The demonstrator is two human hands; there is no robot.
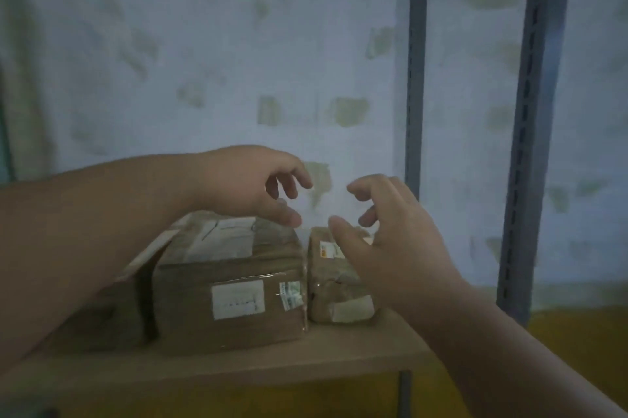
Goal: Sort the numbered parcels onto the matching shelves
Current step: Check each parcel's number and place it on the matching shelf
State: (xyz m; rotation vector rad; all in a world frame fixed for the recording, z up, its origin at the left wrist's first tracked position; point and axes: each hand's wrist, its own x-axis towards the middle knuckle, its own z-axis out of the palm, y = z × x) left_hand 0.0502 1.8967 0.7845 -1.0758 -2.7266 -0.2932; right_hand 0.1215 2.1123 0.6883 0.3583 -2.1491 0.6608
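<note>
nearby, grey uprights flank parcels beneath empty hands.

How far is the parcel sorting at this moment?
Done: two parcels sit side by side on the shelf, a big box and a small parcel. In hand: nothing; the left hand and right hand hover above them, fingers loosely curled. Left: cannot tell; the labels are unreadable.
</note>
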